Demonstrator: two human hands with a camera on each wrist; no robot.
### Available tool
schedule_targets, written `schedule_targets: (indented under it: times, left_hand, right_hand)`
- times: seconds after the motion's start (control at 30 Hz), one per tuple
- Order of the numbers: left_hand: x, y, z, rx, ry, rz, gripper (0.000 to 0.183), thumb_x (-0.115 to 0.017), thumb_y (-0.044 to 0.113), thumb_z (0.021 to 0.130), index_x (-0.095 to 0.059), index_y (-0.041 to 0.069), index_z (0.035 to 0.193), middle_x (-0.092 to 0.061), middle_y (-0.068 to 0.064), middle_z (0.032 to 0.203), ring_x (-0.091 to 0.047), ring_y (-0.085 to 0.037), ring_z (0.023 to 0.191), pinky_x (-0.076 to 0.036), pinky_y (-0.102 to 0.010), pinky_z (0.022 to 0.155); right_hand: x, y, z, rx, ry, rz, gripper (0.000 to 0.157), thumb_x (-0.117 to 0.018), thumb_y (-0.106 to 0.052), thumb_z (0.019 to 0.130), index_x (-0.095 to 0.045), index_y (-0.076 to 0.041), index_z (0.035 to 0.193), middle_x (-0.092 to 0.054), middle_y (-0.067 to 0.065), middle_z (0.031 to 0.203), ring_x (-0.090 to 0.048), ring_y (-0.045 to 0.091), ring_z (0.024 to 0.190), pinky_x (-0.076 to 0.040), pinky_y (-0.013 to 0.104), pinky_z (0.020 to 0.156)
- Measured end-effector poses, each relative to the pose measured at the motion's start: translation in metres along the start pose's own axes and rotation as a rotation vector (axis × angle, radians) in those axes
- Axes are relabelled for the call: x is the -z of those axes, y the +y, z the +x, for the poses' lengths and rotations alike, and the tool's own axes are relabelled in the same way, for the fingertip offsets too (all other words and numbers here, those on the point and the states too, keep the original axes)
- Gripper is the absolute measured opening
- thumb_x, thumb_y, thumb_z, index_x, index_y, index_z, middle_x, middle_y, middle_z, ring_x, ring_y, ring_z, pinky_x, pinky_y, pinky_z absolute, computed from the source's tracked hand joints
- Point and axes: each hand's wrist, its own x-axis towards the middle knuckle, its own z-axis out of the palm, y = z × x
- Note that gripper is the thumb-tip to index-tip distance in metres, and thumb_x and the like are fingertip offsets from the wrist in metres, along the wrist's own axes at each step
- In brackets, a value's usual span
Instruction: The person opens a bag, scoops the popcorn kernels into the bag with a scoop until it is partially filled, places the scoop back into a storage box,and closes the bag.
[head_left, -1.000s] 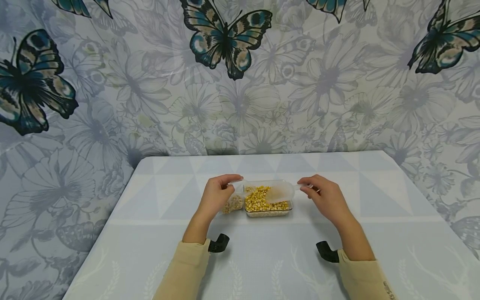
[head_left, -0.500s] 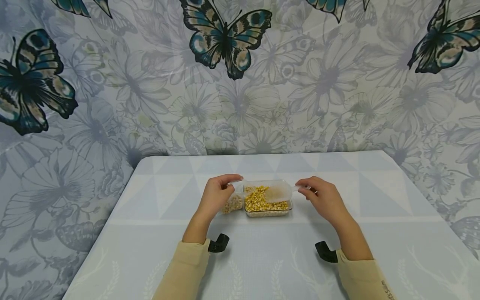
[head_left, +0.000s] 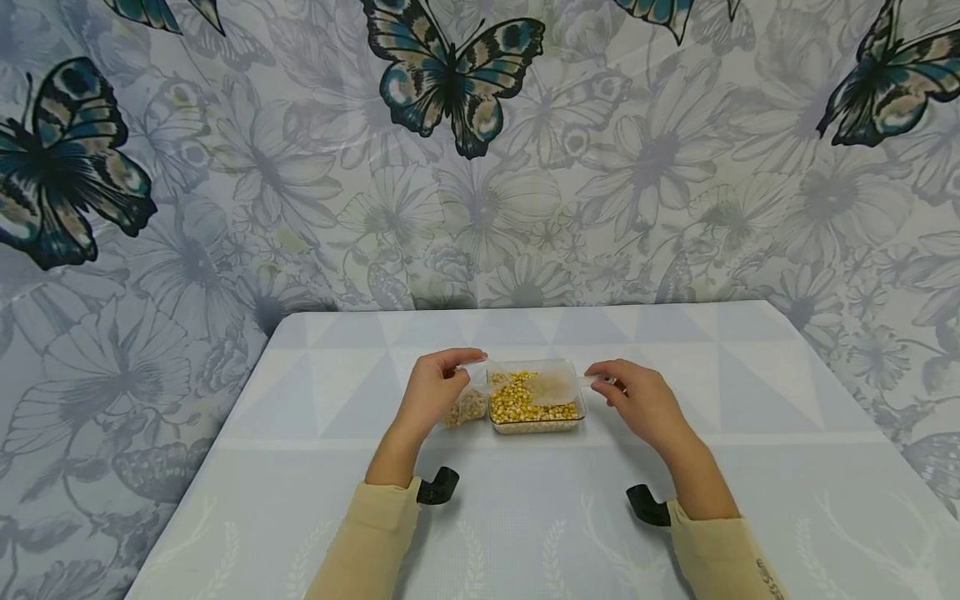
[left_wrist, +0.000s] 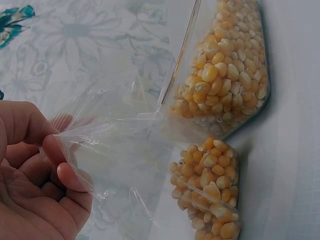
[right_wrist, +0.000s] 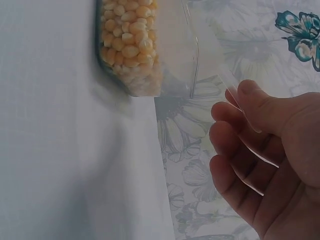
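A clear rectangular container [head_left: 537, 428] with corn kernels [head_left: 517, 402] in it stands on the table. My left hand [head_left: 433, 390] pinches the top of a clear plastic bag [left_wrist: 120, 155], left of the container; loose kernels fill the bag's bottom [left_wrist: 207, 190]. In the head view, my right hand [head_left: 643, 402] is to the right of the container. Its thumb and fingers pinch the thin handle [right_wrist: 232, 92] of a translucent scoop [head_left: 553, 388], whose head lies over the kernels inside the container's rim. Whether kernels are in the scoop, I cannot tell.
The pale patterned table [head_left: 540, 517] ends at a back edge near the floral, butterfly-printed backdrop [head_left: 645, 167]. Black wrist mounts [head_left: 438, 487] stick out from both sleeves, above the table.
My right hand has shifted a little to the left and slightly down, carrying the scoop further left over the container. My left hand and the bag stay in place.
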Motion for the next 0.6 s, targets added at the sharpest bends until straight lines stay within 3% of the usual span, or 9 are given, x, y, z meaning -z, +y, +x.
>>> schedule_targets:
  times: [0.33,0.6]
  left_hand:
    - [-0.0001,-0.0007,0.0003,-0.01,-0.007,0.003,0.043,-0.048,-0.001,0.092,-0.074,0.017,0.122,-0.07,0.002,0.126,-0.027,-0.014,0.05,-0.028,-0.024,0.047]
    - [-0.0003,-0.0022,0.0003,-0.013,-0.001,0.005,0.044,-0.048,-0.001,0.092,-0.075,0.022,0.118,-0.07,0.002,0.127,-0.026,-0.014,0.049,-0.028,-0.024,0.047]
  right_hand:
    - [-0.0027,0.003,-0.0001,-0.016,-0.013,-0.006,0.022,-0.067,-0.016,0.094,-0.071,-0.014,0.116,-0.07,0.001,0.09,-0.058,0.008,0.068,-0.044,0.026,0.058]
    - [-0.0077,0.0025,0.0009,-0.054,-0.065,-0.019,0.024,-0.066,-0.021,0.095,-0.07,-0.016,0.119,-0.073,0.002,0.093,-0.058,0.008,0.068,-0.044,0.028,0.06]
